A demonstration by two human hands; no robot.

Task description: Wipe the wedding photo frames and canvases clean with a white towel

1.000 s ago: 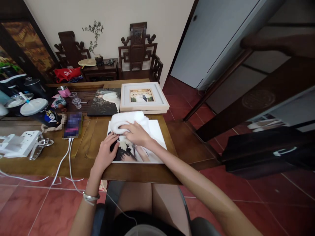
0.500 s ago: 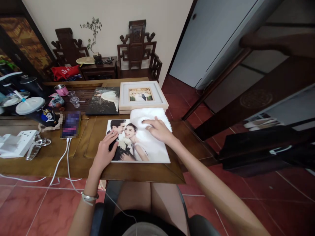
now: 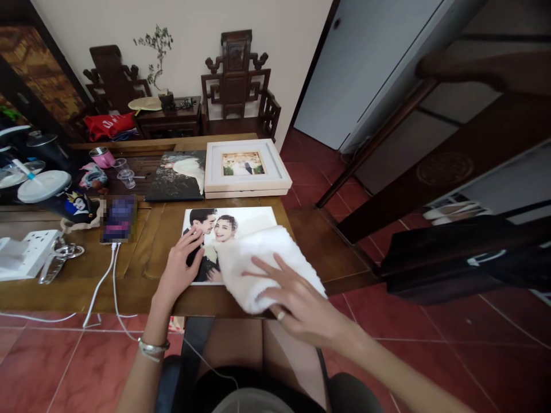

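Wooden worktop point(image 3: 142, 258): my right hand point(image 3: 297, 304), fingers splayed flat, presses limp white terry cloth point(image 3: 253, 258) on stiff glossy portrait print point(image 3: 245, 217); left hand point(image 3: 178, 269), fingers wide, pins its left edge, probably slippery.

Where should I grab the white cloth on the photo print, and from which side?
Probably its far edge, pinched from above. The cloth lies as a thick soft fold over the near right corner of the print; the right hand presses flat on its near end, leaving the far part free. The left hand rests on the print's left side, so come from the right.
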